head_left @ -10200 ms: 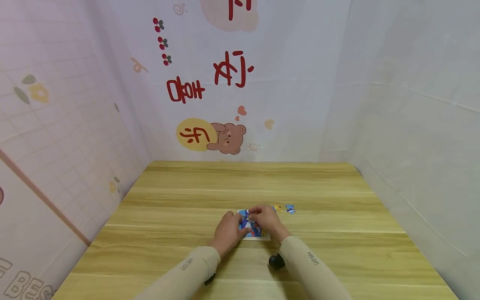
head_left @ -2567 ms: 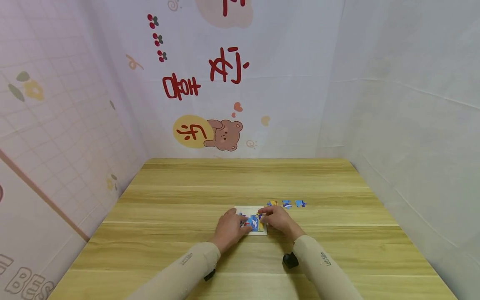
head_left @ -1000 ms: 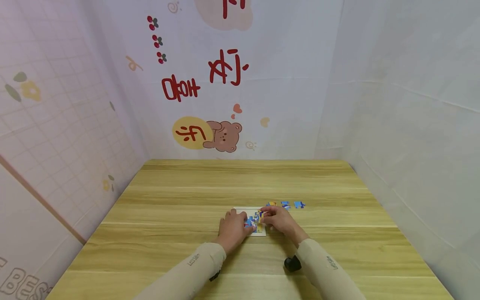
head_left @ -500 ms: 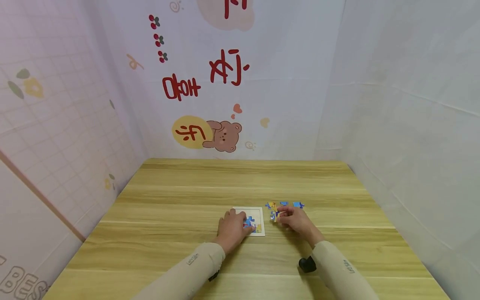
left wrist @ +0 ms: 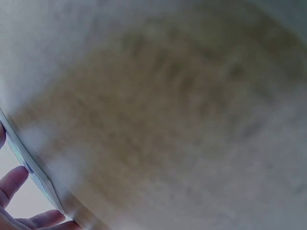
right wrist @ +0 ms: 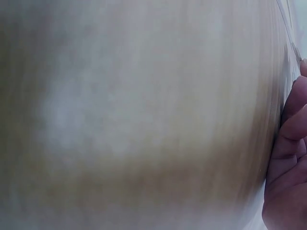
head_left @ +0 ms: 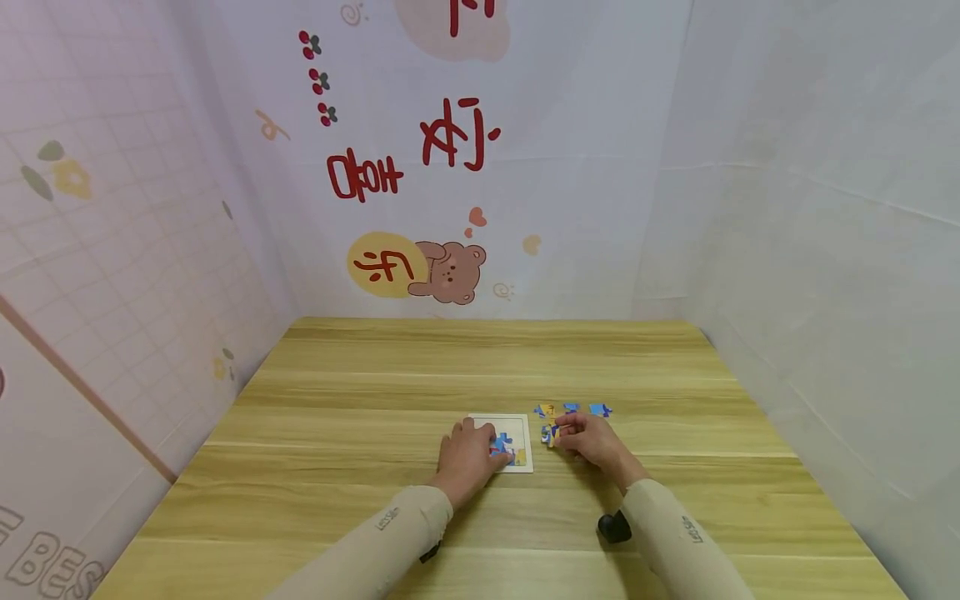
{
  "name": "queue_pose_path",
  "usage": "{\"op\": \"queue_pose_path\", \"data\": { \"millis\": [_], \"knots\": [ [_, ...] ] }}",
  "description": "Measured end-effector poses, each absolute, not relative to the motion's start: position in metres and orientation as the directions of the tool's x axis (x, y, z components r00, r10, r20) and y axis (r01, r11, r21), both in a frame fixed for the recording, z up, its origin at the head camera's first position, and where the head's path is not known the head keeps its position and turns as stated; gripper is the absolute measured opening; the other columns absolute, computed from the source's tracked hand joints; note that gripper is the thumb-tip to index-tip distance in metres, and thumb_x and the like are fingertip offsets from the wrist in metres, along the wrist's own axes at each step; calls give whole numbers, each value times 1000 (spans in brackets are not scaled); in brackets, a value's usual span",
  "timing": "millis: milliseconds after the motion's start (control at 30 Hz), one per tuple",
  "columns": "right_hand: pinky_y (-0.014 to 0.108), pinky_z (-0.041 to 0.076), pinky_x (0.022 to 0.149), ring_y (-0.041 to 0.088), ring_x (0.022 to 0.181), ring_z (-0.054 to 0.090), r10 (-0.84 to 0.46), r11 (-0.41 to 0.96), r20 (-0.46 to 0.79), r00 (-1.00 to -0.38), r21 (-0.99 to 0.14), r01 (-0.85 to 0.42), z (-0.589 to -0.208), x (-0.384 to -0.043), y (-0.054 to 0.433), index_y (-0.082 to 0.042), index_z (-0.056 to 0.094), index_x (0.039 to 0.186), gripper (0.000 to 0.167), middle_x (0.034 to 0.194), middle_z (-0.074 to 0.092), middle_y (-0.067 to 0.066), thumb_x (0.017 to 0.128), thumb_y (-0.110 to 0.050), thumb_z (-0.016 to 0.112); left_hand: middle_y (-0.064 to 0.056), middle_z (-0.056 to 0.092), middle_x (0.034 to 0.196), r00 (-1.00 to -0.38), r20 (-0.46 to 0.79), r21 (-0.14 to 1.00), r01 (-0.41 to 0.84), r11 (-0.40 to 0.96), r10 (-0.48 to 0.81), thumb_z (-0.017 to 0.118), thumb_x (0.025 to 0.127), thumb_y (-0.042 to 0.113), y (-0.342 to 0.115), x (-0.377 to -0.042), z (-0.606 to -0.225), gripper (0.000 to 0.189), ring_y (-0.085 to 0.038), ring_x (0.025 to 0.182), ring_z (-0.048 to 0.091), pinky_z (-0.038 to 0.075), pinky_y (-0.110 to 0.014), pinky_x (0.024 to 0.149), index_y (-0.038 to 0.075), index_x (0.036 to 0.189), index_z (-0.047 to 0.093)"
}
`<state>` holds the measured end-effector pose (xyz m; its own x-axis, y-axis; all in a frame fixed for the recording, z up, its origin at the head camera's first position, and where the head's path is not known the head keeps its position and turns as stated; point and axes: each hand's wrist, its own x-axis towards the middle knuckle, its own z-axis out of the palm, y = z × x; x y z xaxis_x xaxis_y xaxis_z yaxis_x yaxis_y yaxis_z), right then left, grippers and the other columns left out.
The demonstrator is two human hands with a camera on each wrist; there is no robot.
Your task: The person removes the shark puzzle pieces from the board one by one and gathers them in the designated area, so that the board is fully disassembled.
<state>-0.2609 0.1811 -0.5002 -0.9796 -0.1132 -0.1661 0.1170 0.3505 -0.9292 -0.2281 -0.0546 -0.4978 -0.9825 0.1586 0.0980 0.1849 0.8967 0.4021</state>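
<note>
In the head view, a white square puzzle tray (head_left: 528, 442) lies on the wooden table with some joined blue and yellow jigsaw pieces (head_left: 519, 457) along its near side. My left hand (head_left: 465, 460) rests over its left part, thumb on the pieces, fingers spread near the left and far edges. My right hand (head_left: 597, 442), right of the tray, pinches a blue, white and yellow jigsaw piece (head_left: 549, 435) at the table surface; the fingers partly cover it, so I cannot tell whether it is one piece or two joined. The wrist views are mostly blurred; finger parts show at the edges.
Beyond the right hand lie three loose jigsaw pieces in a row: a yellow one (head_left: 546, 410), a blue one (head_left: 572, 407) and another blue one (head_left: 601, 409). White printed cloth walls (head_left: 585, 208) stand around the table (head_left: 360, 375) at the back and sides.
My right hand has moved rightward off the tray, carrying the jigsaw piece to the table beside it. Fewer pieces lie in the tray's right side. The left hand has stayed on the tray.
</note>
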Motion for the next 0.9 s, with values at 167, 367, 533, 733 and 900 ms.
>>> {"op": "queue_pose_path", "data": {
  "millis": [167,367,533,733,900],
  "knots": [
    [26,44,55,14,68,55,-113,358,-166,-980,-927,115,-500,-262,182,5,63,113,31,88,62,6,84,2,74,-4,49,89,-981,102,402,191,895,164,78,82,47,-54,-228,-497,37,-24,85,47,41,-44,74,13,92,65],
    [27,45,58,14,67,55,-115,402,-141,-983,-912,84,-501,-261,182,6,65,112,30,86,63,6,83,2,73,-5,51,91,-984,84,400,177,899,156,78,82,47,-53,-228,-498,38,-24,87,48,42,-46,76,13,95,66],
    [27,44,56,13,62,53,-107,459,-142,-984,-885,78,-502,-262,180,4,67,111,28,79,61,4,83,2,73,-5,51,92,-984,89,406,176,897,153,79,82,47,-53,-228,-497,39,-25,88,49,42,-47,77,12,95,66],
    [26,42,53,13,60,52,-97,472,-163,-982,-876,99,-498,-259,178,5,65,115,32,76,61,4,84,1,73,-5,51,90,-981,111,385,188,904,156,79,81,47,-54,-229,-498,41,-24,86,50,44,-45,74,11,96,65],
    [27,44,56,15,63,54,-96,459,-152,-984,-884,91,-497,-257,177,6,64,116,32,79,62,5,85,1,72,-6,53,92,-980,114,402,196,894,164,79,81,48,-57,-228,-497,45,-24,86,51,45,-46,76,9,99,66]
  ]
}}
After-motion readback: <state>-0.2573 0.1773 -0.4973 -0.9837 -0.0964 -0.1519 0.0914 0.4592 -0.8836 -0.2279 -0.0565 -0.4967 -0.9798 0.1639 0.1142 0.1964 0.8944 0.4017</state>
